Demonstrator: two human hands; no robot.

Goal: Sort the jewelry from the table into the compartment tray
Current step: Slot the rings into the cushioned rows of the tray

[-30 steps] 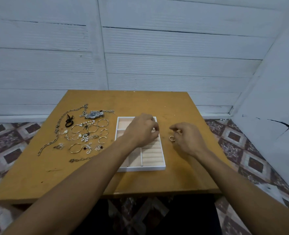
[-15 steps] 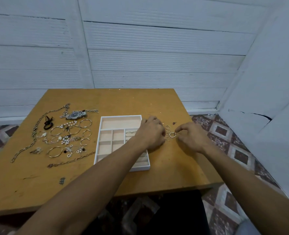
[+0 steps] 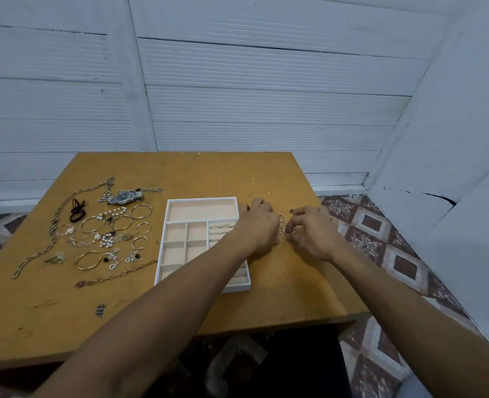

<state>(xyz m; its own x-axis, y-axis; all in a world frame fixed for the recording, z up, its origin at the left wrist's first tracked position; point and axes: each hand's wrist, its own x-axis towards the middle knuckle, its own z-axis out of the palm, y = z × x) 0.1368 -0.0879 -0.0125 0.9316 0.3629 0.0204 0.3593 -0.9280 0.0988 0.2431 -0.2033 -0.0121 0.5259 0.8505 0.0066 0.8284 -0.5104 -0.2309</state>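
View: head.
Compartment tray (image 3: 201, 199): white, middle of worktop (image 3: 223, 173).
Loose rings (image 3: 281, 218): on worktop just right of tray, between both grips.
Left grip (image 3: 259, 229): fingers curled beside rings; hold cannot be told.
Right grip (image 3: 312, 234): pinching one small ring (image 3: 289, 231).
Other jewelry (image 3: 105, 239): spread left of tray.

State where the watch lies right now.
In the head view the watch lies on the far left part of the table, left of the tray and just beyond the pearl strand.
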